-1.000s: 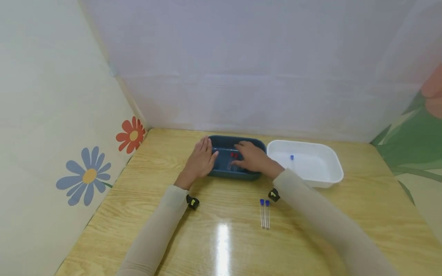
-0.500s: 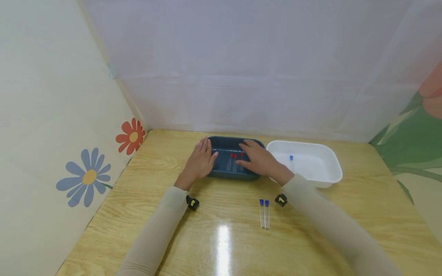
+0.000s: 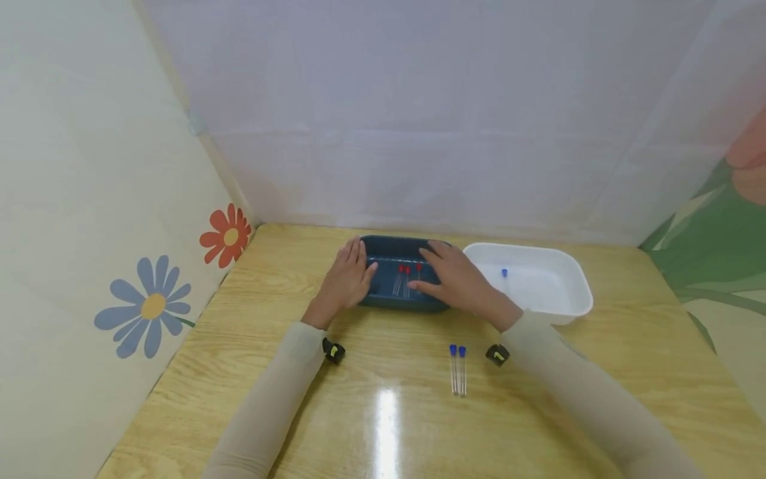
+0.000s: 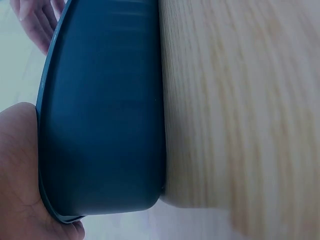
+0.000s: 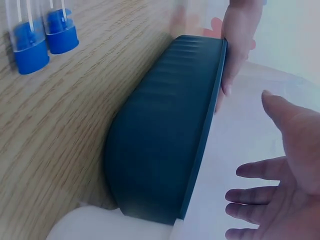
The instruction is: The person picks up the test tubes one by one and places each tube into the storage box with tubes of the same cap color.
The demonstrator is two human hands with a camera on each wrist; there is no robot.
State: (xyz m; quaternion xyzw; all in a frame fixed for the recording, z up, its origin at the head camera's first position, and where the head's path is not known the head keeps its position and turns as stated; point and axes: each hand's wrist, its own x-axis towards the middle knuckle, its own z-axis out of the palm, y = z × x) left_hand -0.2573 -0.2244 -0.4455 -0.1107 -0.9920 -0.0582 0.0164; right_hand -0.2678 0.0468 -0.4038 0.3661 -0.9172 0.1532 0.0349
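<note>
My left hand point(image 3: 346, 276) holds the left end of a dark blue plastic basin point(image 3: 401, 303), thumb over the rim and fingers along the outer edge. In the left wrist view its fingertips show past the rim of the basin point(image 4: 105, 110). Three clear tubes with red caps point(image 3: 407, 271) lie on the basin floor. Over the basin's right end is my right hand point(image 3: 461, 276), thumb and fingers spread, holding nothing. The right wrist view shows that hand point(image 5: 285, 185) with its fingers extended, beside the basin's rim point(image 5: 205, 130).
A white basin point(image 3: 565, 313) stands against the right of the blue one, with a blue-capped tube point(image 3: 505, 273) inside. Two more clear tubes with blue caps point(image 3: 453, 350) lie side by side on the wooden table point(image 3: 299, 412) in front. A wall sheet rises behind.
My right hand has drawn back to the right inside the basin and its fingers have spread. A third red-capped tube now shows on the basin floor. The left hand stays put.
</note>
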